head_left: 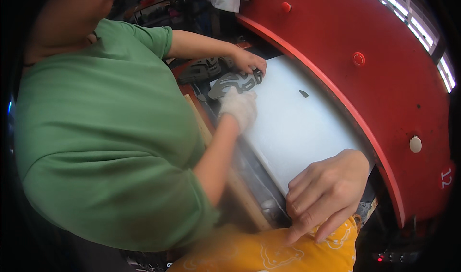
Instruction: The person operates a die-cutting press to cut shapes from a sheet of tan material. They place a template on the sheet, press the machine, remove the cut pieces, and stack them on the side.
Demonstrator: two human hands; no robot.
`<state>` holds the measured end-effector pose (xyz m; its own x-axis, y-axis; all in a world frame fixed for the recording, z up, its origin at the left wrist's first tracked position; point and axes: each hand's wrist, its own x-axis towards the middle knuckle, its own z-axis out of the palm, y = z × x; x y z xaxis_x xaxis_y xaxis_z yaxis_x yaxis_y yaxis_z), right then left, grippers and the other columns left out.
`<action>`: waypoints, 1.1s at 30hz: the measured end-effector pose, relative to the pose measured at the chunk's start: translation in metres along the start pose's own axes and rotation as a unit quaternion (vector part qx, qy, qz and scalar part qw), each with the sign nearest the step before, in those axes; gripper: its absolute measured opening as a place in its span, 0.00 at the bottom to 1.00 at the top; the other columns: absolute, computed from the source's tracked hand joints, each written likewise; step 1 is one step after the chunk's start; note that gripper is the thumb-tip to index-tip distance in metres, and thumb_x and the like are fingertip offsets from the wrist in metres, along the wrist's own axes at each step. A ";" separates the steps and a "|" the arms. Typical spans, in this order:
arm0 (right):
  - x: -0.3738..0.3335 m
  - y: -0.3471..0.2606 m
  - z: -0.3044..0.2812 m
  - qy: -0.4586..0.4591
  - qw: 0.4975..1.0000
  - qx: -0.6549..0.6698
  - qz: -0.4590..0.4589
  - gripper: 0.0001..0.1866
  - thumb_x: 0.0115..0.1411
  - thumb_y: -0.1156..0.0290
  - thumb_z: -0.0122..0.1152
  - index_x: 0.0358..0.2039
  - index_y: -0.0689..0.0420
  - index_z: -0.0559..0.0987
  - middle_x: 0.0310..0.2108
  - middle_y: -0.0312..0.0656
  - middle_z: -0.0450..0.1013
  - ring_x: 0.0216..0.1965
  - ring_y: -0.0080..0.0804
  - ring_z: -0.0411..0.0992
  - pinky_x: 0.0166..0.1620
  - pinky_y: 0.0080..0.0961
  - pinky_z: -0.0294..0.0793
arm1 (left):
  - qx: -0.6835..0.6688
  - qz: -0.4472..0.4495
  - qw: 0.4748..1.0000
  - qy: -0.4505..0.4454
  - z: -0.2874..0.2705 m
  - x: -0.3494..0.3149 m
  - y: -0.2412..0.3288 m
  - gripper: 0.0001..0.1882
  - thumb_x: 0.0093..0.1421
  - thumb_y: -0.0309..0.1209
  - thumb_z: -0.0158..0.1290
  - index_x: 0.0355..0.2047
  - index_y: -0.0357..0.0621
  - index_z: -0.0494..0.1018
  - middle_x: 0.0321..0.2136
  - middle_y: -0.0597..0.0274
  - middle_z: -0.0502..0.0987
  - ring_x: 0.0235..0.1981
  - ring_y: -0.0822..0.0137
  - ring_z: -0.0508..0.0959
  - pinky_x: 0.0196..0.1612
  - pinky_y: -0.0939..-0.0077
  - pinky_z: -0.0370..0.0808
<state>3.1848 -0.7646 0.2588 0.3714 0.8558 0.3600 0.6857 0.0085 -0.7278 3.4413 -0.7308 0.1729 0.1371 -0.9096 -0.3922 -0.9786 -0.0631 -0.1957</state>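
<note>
1. While a co-worker's hands (238, 109) touch grey pieces (248, 84) on the white board (288, 123), one bare hand (333, 188), left or right unclear, shows over its near end.
2. Fingers (306, 220) half bent, slightly spread, above yellow cloth (283, 253); grip cannot be determined.

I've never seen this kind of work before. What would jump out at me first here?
Probably the large red panel sweeping across the upper right, and the green-shirted co-worker filling much of the left. Then, at lower right, a big, loosely bent bare hand shows in front of yellow patterned cloth, with a pale board beyond it.
</note>
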 end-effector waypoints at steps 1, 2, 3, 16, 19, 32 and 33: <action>-0.005 0.004 0.001 0.005 1.000 0.023 0.010 0.16 0.61 0.67 0.58 0.42 0.68 0.78 0.28 0.45 0.72 0.27 0.34 0.71 0.29 0.25 0.68 | 0.002 0.001 1.000 0.002 -0.001 0.001 0.000 0.14 0.59 0.34 0.51 0.43 0.43 0.75 0.32 0.58 0.78 0.36 0.65 0.77 0.43 0.69 0.73; -0.011 0.012 -0.002 0.009 0.999 0.040 0.013 0.16 0.61 0.66 0.58 0.42 0.68 0.78 0.28 0.45 0.73 0.27 0.34 0.71 0.30 0.26 0.68 | 0.004 -0.001 1.000 0.002 0.000 0.002 0.001 0.14 0.59 0.34 0.51 0.43 0.43 0.75 0.32 0.58 0.78 0.36 0.65 0.77 0.43 0.69 0.73; -0.018 0.020 -0.006 -0.018 0.998 0.053 0.034 0.17 0.61 0.66 0.58 0.42 0.68 0.77 0.28 0.46 0.73 0.28 0.34 0.71 0.30 0.26 0.69 | 0.008 -0.002 1.000 0.002 0.000 0.003 0.001 0.14 0.59 0.34 0.51 0.43 0.43 0.75 0.32 0.58 0.78 0.36 0.64 0.77 0.43 0.69 0.72; -0.121 0.304 -0.122 0.518 0.582 -0.361 0.513 0.21 0.50 0.64 0.66 0.44 0.60 0.79 0.42 0.54 0.75 0.47 0.47 0.72 0.52 0.36 0.71 | 0.077 -0.028 0.995 0.062 0.045 0.000 0.035 0.14 0.59 0.35 0.49 0.42 0.44 0.75 0.33 0.57 0.78 0.38 0.64 0.77 0.45 0.68 0.72; -0.117 0.331 -0.127 0.504 0.588 -0.371 0.512 0.21 0.49 0.65 0.66 0.44 0.58 0.79 0.43 0.54 0.75 0.49 0.46 0.71 0.52 0.35 0.70 | 0.093 -0.032 0.992 0.079 0.056 0.002 0.039 0.14 0.59 0.35 0.48 0.42 0.44 0.75 0.34 0.57 0.78 0.38 0.63 0.77 0.45 0.68 0.72; -0.122 0.336 -0.139 0.407 0.663 -0.346 0.524 0.18 0.48 0.67 0.62 0.40 0.61 0.80 0.43 0.55 0.73 0.47 0.51 0.70 0.50 0.37 0.71 | 0.142 -0.045 0.979 0.141 0.074 0.010 0.041 0.14 0.60 0.35 0.47 0.42 0.45 0.75 0.35 0.57 0.78 0.39 0.63 0.77 0.47 0.67 0.72; -0.125 0.334 -0.138 0.418 0.650 -0.369 0.517 0.20 0.49 0.66 0.63 0.42 0.61 0.79 0.45 0.55 0.72 0.48 0.50 0.70 0.51 0.37 0.70 | 0.150 -0.048 0.976 0.149 0.075 0.010 0.041 0.14 0.60 0.35 0.46 0.42 0.45 0.75 0.35 0.57 0.78 0.39 0.63 0.77 0.47 0.67 0.72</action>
<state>3.4536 -0.9406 0.0517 0.8709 -0.3751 0.3176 -0.2013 -0.8617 -0.4657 3.4141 -0.7123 0.0936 0.1318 -0.9872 -0.0896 -0.8682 -0.0714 -0.4910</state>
